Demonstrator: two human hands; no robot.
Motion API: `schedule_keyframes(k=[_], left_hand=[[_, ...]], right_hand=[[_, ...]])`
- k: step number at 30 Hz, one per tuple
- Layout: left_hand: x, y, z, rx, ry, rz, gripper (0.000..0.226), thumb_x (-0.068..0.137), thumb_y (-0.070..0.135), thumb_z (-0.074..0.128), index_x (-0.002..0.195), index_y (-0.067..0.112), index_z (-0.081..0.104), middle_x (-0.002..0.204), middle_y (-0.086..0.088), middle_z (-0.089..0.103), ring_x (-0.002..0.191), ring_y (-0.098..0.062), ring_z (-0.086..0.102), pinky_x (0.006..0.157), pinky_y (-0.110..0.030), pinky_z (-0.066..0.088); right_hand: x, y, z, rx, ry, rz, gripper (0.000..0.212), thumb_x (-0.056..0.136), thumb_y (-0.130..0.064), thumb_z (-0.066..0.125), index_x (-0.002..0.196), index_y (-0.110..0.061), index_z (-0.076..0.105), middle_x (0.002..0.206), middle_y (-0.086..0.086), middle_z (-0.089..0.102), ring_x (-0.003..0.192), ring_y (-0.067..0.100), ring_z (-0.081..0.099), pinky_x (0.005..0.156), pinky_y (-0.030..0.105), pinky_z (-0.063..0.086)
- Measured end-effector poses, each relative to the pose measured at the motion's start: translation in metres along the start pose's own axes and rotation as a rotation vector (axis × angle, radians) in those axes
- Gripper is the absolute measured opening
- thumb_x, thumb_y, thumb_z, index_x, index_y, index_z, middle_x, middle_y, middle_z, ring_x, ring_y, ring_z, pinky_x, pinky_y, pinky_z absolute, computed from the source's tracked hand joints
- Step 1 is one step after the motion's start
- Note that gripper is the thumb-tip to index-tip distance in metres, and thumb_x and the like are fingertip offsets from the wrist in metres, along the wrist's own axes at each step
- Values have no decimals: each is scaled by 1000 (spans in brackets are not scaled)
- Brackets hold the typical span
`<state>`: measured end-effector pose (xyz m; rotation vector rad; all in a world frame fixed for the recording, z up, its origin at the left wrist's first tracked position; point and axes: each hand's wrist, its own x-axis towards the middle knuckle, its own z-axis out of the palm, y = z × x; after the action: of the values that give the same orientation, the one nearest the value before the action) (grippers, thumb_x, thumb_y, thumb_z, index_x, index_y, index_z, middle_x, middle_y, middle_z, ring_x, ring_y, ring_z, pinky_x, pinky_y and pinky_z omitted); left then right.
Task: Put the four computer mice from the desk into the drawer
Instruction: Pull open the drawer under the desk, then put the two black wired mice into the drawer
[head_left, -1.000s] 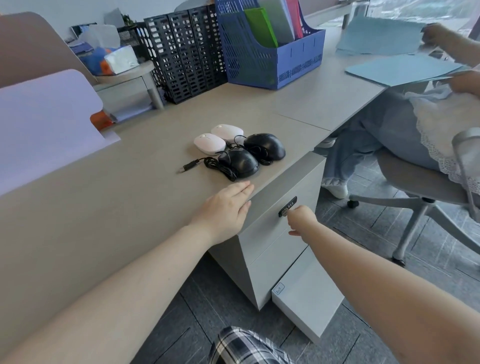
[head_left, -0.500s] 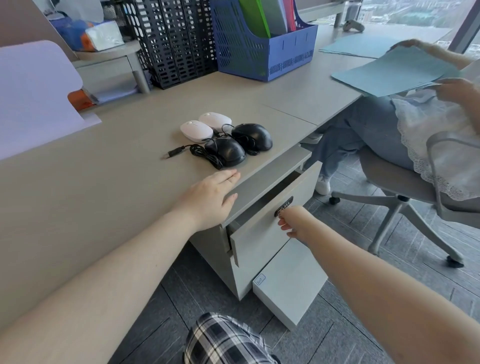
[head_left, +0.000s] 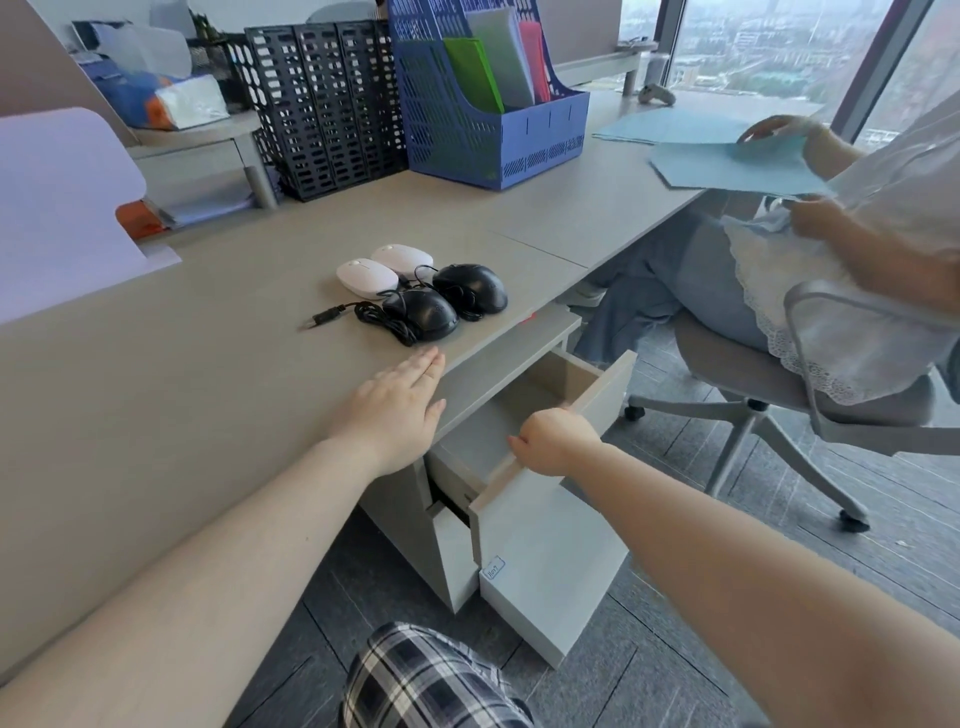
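We find four mice clustered on the desk (head_left: 156, 415) near its front edge: two corded mice (head_left: 426, 314) (head_left: 471, 291) in front, two cordless mice (head_left: 366, 278) (head_left: 402, 259) just behind them. A cable plug (head_left: 323, 317) lies to their left. Our left hand (head_left: 397, 410) rests flat on the desk edge before the mice. Below and right, the drawer (head_left: 597, 395) stands pulled out, our right hand (head_left: 556, 441) on its front rim. Two file racks (head_left: 322, 104) (head_left: 483, 98) stand at the back of the desk.

Counting four computer mice on the worktop (head_left: 208, 374): two white mice (head_left: 366, 278) (head_left: 402, 259), two black mice (head_left: 423, 313) (head_left: 471, 291). Showing one open drawer (head_left: 597, 395), two file racks, black (head_left: 322, 104) and blue (head_left: 483, 109).
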<state>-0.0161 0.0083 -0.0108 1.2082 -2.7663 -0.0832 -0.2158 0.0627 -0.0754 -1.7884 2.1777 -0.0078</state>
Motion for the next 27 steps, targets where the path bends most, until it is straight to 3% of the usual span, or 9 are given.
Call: schedule_keyframes(k=[3,7,12,19,22,24,27], left_hand=[[-5,5,0,16,-10,-30,57,100,29,30,149,11,9,161,-3,6,147,-12,6,118,-29,9],[-14,14,1,39,-9,-72,58,100,29,30,149,10,8,161,-3,6,147,-13,7,118,-30,9],[-18,18,3,26,1,-105,58,99,30,30,149,10,10,160,-4,7,147,-14,7,119,-33,11],[-17,16,6,-19,59,-103,55,99,28,33,148,10,17,159,-4,15,146,-15,12,119,-31,12],[-16,16,6,-22,99,-101,52,98,29,34,146,10,25,157,-5,23,145,-15,20,117,-32,17],[-12,16,3,-43,135,-105,48,98,28,36,142,10,35,153,-6,35,141,-18,30,114,-34,25],[-3,15,-4,-129,216,-129,42,96,28,40,132,8,48,134,-12,55,123,-30,48,98,-43,44]], right_hand=[[-17,8,-8,-32,-45,61,37,88,-31,42,62,-8,53,71,7,56,74,30,58,65,30,48],[-49,27,-9,-102,-82,172,23,83,-21,45,67,-9,54,68,4,55,67,27,57,61,28,47],[-79,51,-5,-91,-180,359,28,77,-10,43,51,-10,54,51,1,57,44,19,54,51,23,47],[-96,76,2,-71,-286,483,30,74,-8,35,52,-8,55,35,1,57,48,22,60,62,28,53],[-92,75,0,-107,-222,456,21,75,-9,39,60,-11,53,60,0,57,62,24,59,64,28,49],[-82,71,-5,-131,-151,414,16,79,-14,43,77,-9,58,78,1,55,75,26,55,68,30,45],[-58,58,-12,-94,-67,357,28,83,-22,44,98,-9,63,90,4,54,80,27,52,68,31,44]])
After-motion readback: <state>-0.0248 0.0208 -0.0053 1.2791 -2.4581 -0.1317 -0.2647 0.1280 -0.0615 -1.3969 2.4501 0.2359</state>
